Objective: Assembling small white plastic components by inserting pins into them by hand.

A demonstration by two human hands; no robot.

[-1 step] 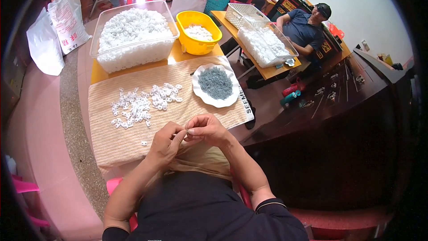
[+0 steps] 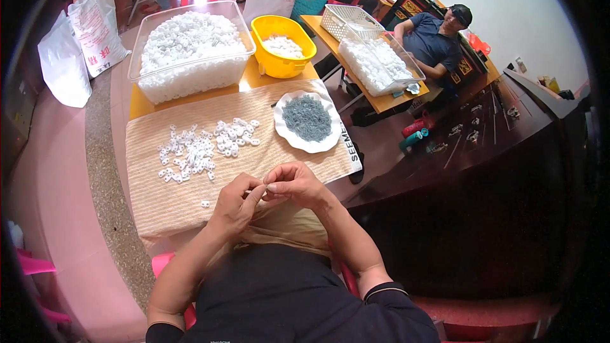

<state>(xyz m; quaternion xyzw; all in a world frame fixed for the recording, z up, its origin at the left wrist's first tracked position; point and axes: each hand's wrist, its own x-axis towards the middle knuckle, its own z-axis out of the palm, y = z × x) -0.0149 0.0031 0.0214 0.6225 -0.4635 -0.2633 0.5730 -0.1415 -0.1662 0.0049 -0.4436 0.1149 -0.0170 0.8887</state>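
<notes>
My left hand and my right hand meet at the near edge of the cloth-covered table. Thumbs and fingertips are pinched together around something too small to make out. Left of them, a loose pile of small white plastic pieces with holes lies on the striped beige cloth. One single white piece sits apart, close to my left hand. Beyond my right hand stands a white scalloped plate heaped with small grey, thin parts.
Behind the cloth, a clear plastic tub full of white pieces stands beside a yellow basin. A co-worker sits at another table with a clear bin. White sacks stand on the floor at left; a dark table is at right.
</notes>
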